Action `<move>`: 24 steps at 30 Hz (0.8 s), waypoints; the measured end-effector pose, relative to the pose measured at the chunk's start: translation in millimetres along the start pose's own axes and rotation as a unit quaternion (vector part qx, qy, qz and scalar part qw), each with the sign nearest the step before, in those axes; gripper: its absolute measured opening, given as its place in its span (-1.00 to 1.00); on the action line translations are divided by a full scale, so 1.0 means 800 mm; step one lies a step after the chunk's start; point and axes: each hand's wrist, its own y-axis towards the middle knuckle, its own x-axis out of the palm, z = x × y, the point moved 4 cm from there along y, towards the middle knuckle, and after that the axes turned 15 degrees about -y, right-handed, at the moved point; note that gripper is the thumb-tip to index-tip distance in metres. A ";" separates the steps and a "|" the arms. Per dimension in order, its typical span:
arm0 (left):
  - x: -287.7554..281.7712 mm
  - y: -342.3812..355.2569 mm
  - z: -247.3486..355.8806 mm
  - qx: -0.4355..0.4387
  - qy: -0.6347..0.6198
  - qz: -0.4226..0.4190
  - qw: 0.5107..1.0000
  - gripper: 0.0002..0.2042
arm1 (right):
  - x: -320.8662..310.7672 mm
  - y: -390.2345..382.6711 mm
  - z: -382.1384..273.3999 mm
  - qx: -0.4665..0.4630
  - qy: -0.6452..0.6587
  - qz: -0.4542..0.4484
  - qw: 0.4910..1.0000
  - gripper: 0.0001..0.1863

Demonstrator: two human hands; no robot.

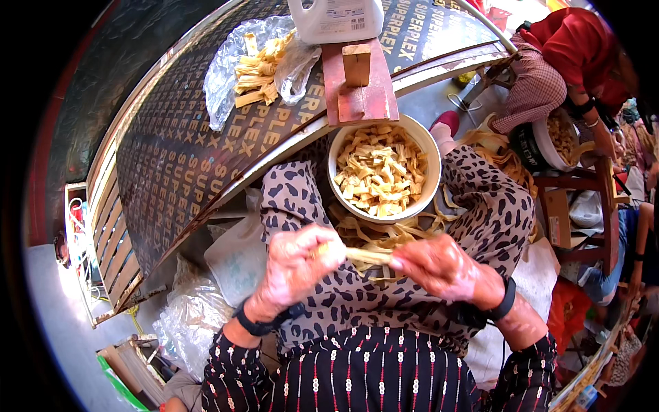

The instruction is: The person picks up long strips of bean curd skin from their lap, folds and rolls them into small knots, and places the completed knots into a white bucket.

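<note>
My left hand (300, 263) and my right hand (439, 268) are both closed on one pale yellow strip (367, 256), stretched level between them above my lap. The left fingers wrap round one end, and the right thumb and fingers pinch the other. More long, flat yellowish strips (365, 238) lie in a tangle on my lap just beyond the hands. Past them, between my knees, stands a round cream bucket (385, 219) filled with short, folded-looking pieces (381, 170) of the same colour.
Ahead is a dark printed board tabletop (171, 147) with a clear plastic bag (218, 89) of yellowish pieces. A red wooden plank with an upright block (356, 65) juts over its edge, by a white jug (343, 20). At right, a person in red (580, 51) bends near another bucket (535, 147).
</note>
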 end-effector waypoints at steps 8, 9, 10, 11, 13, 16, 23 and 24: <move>-0.039 0.123 0.004 0.049 0.092 -0.008 0.995 -0.85 | -0.053 0.091 0.062 0.036 -0.100 0.075 0.992 -0.76; -0.043 0.137 -0.005 0.051 0.072 0.000 0.996 -0.84 | -0.060 0.102 0.069 0.045 -0.119 0.072 0.989 -0.75; -0.045 0.151 -0.009 0.055 0.051 0.006 0.997 -0.84 | -0.069 0.111 0.072 0.054 -0.140 0.071 0.986 -0.74; -0.048 0.163 -0.012 0.040 0.028 0.009 0.999 -0.84 | -0.073 0.118 0.081 0.059 -0.125 0.086 0.987 -0.75; -0.054 0.185 -0.018 0.054 0.022 0.021 0.998 -0.84 | -0.077 0.134 0.103 0.038 -0.114 0.106 0.987 -0.73; -0.057 0.203 -0.025 0.048 -0.006 0.041 0.998 -0.83 | -0.082 0.150 0.121 0.079 -0.091 0.079 0.990 -0.71; -0.064 0.233 -0.047 0.034 -0.017 0.057 0.998 -0.84 | -0.088 0.167 0.150 0.065 -0.085 0.112 0.988 -0.71; -0.063 0.235 -0.048 0.032 -0.017 0.058 0.998 -0.84 | -0.089 0.168 0.153 0.065 -0.083 0.111 0.988 -0.71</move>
